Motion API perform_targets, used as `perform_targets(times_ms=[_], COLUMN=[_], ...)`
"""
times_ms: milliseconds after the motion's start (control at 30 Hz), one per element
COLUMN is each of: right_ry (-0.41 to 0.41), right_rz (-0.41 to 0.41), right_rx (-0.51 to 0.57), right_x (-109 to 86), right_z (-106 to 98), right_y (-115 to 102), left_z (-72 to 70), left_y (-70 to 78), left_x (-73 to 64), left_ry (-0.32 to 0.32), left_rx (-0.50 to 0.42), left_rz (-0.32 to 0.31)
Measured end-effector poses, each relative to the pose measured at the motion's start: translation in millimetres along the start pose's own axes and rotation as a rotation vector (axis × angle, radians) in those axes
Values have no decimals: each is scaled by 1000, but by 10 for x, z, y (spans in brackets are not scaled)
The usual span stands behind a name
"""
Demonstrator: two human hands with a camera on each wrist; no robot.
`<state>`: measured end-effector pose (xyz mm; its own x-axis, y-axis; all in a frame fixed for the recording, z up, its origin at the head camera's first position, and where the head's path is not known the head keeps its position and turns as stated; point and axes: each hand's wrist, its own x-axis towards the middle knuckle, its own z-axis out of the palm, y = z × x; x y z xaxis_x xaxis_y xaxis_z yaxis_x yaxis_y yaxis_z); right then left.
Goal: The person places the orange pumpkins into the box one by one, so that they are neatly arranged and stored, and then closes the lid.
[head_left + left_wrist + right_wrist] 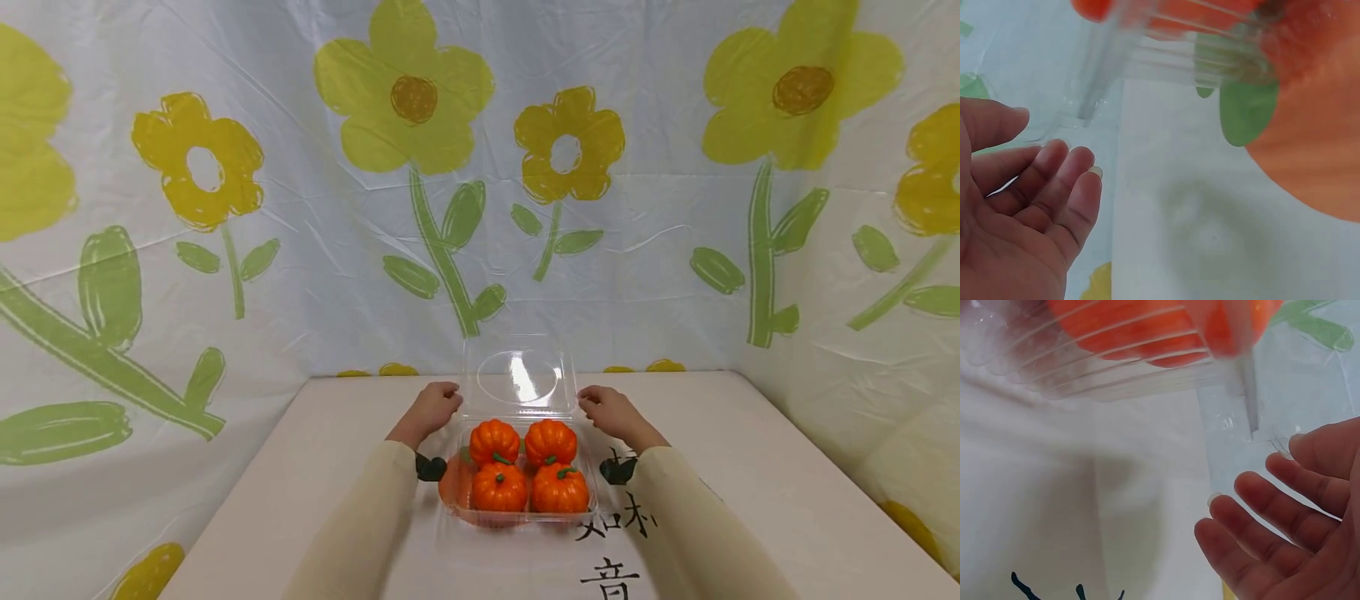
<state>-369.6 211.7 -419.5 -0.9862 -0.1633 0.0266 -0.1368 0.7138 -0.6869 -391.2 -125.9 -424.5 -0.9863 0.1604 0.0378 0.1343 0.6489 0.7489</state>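
A clear plastic clamshell box (528, 517) holds several small orange toy pumpkins (558, 489). Its transparent lid (517, 375) stands raised at the back, with light glaring off it. My left hand (435, 406) is beside the lid's left edge. In the left wrist view, that hand's fingers (1085, 194) are spread and loosely bent, with a gap between thumb and forefinger near the lid's corner. On the other side, my right hand (611, 410) is at the right edge. The right wrist view shows its thumb (1319, 450) right by the lid's rim, the other fingers relaxed and apart.
The box stands on a pale table cover (337, 467) printed with black characters (611, 579) and an orange shape partly under the box. A curtain (300, 250) with yellow flowers hangs behind the table and along its sides.
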Motion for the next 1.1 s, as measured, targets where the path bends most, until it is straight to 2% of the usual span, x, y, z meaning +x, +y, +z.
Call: perform_targets(times_ms=[267,467,767,1100], right_ry=[30,70,132,206], right_rz=[-17,-41,-72,-103], right_rx=[41,24,24,43], right_x=[-6,13,-8,-51], right_z=[-58,-115,-198,-296], right_y=[-77,-108,-236,-366], left_z=[-81,-165,-296,-401], left_y=[103,174,288,326], left_x=[-13,0,-20,-40], left_ry=[19,21,15,71], left_rx=[-43,-54,-137,-210], left_rz=[26,56,70,119])
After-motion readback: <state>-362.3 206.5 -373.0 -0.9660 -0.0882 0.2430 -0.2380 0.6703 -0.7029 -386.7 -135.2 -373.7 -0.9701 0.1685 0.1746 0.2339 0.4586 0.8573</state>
